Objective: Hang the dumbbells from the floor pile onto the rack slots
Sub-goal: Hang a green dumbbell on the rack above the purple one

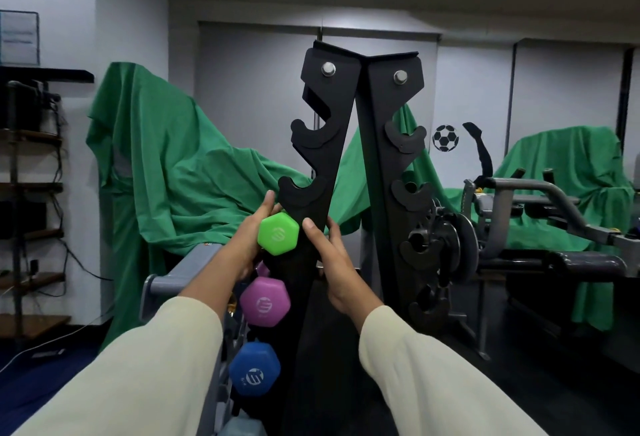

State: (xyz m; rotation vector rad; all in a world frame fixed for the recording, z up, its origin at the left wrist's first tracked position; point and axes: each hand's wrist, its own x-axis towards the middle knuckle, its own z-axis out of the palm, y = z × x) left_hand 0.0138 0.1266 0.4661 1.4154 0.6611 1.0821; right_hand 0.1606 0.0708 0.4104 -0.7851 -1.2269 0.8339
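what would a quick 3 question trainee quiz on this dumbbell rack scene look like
1. Which colour is the dumbbell held at the rack? A) green B) purple C) blue
2. True or false: the hooks above the green dumbbell are all filled.
3. Which dumbbell hangs directly below the green one?

Key
1. A; the left hand holds it, while the right hand grips the rack post.
2. False; they are empty.
3. The purple dumbbell, with the blue dumbbell under it.
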